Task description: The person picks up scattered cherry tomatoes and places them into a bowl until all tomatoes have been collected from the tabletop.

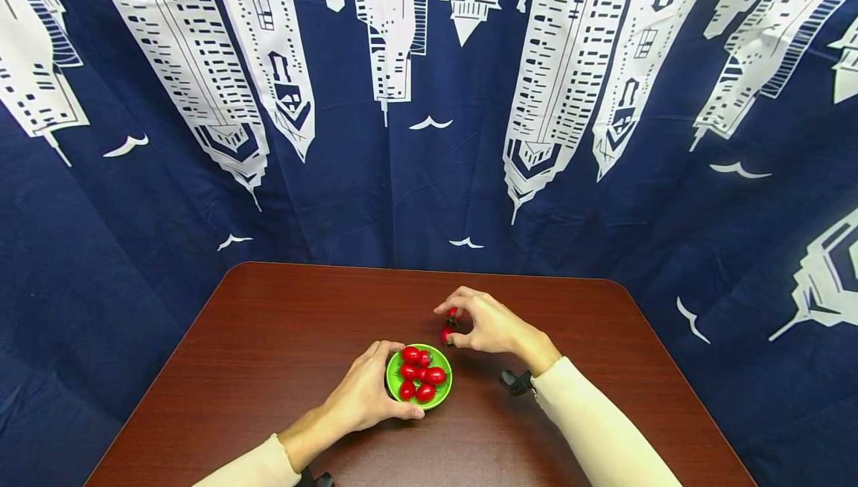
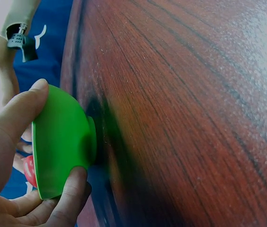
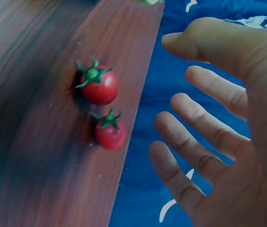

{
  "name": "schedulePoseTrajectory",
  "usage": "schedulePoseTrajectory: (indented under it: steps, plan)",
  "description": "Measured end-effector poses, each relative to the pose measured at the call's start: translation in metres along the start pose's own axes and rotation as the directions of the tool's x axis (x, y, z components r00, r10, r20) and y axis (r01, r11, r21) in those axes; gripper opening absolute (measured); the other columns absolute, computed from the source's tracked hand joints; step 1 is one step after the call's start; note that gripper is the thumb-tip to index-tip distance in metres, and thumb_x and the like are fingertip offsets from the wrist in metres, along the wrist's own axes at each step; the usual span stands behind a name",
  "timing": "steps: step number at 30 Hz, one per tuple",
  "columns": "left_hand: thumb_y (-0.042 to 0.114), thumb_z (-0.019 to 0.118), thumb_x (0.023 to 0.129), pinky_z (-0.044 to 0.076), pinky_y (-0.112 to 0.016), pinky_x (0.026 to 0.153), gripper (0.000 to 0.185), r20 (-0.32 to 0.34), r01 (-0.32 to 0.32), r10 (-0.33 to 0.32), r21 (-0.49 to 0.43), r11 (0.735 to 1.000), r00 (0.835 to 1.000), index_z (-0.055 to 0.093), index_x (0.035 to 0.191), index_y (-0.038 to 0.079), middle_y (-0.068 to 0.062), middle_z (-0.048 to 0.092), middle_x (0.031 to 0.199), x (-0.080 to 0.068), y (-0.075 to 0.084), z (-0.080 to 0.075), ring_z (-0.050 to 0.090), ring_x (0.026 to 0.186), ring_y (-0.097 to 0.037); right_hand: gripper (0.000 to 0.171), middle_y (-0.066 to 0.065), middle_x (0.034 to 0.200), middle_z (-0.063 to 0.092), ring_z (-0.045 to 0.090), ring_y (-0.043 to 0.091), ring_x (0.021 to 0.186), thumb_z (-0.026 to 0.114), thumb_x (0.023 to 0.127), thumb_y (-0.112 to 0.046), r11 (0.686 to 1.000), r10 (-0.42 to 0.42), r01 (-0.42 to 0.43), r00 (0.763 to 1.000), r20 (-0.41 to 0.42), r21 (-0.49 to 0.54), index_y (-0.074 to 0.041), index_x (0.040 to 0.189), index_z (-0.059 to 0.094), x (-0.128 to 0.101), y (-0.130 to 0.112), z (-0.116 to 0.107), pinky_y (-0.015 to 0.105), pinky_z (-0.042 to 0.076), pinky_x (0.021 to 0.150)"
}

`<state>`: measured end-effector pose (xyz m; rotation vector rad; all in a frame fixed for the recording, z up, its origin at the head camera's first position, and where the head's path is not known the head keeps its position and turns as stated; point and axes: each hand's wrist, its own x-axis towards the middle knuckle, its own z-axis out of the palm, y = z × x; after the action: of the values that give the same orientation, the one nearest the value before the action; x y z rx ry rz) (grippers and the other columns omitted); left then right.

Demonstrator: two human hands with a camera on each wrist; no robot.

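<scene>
The left hand (image 1: 365, 398) wraps the small green plastic bowl (image 1: 394, 377) from its left side: thumb hooked over the far rim, fingertips (image 2: 72, 182) curled under near the foot, so the bowl sits steady on the dark red-brown wooden table (image 1: 281, 338). Inside the bowl, just right of those fingers, lie about five glossy red cherry tomatoes with green stalks (image 1: 418, 377).

Further right, the right hand (image 1: 492, 323) arches over two more loose red cherry tomatoes (image 1: 447, 327) lying on the table just beyond the bowl's far-right rim. In the head view its thumb and forefinger seem to close around them; the right wrist view shows the fingers (image 3: 204, 118) spread and relaxed, apart from both tomatoes (image 3: 99, 85), so the hand grasps nothing yet.

Bare tabletop lies open on every side of both hands; the far edge meets a navy curtain printed with white skyscrapers (image 1: 429, 100), well beyond the fingertips.
</scene>
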<state>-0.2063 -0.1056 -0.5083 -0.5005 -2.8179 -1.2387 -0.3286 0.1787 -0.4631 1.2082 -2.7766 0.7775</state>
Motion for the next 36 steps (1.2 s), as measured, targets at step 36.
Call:
schedulePoseTrajectory:
  steps: [36]
  plan:
    - [0.041, 0.118, 0.063, 0.063, -0.052, 0.113, 0.102, -0.019, -0.016, 0.017, 0.011, 1.0, 1.0, 0.066, 0.145, 0.007, -0.006, 0.073, 0.136, -0.003, 0.003, 0.0, 0.073, 0.13, -0.032, 0.04, 0.006, 0.103, 0.077, 0.072, 0.01, 0.08, 0.098, 0.09, -0.012, 1.0, 0.018, -0.017, 0.999, 0.049, -0.015, -0.008, 0.128, 0.085, -0.004, 0.029, 0.029, 0.02, 0.061, 0.077]
